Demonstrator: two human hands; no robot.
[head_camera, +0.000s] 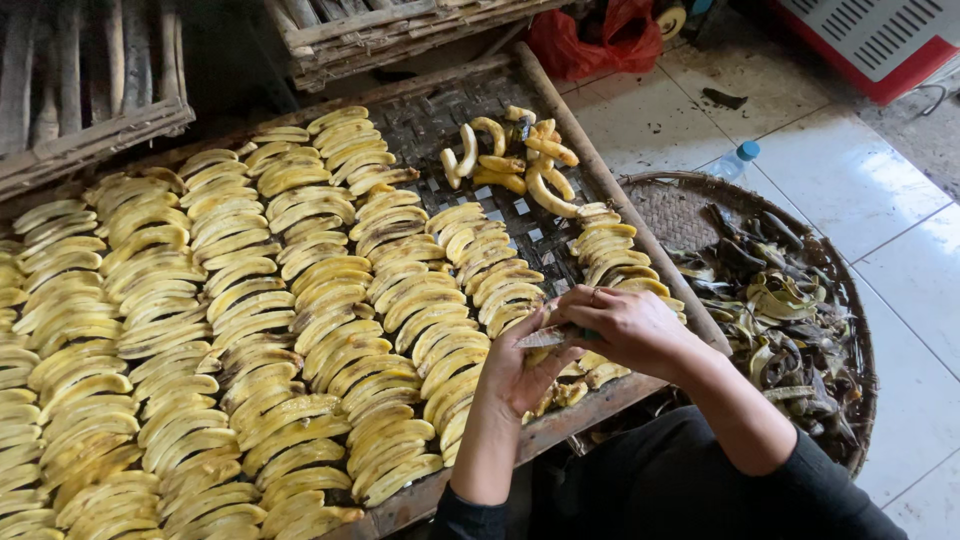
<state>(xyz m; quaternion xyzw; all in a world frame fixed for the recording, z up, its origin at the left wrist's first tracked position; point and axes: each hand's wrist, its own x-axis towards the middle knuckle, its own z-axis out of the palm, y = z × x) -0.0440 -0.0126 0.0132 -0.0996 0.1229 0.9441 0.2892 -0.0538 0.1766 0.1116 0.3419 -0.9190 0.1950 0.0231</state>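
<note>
A single head-worn camera is looking steeply down and forward from above the person's own arms, sitting close enough that the left hand (520, 370) and right hand (625, 328) are filling the lower centre. It is facing across a woven bamboo tray (560, 120) slanting toward the upper right, while taking in the tiled floor (850, 180) at right. No second view is sharing the scene.

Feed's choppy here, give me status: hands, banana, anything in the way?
Left hand cradles banana. Right hand closed over it. Sliced rows on woven tray crowd underneath. Peel basket sits right.
</note>
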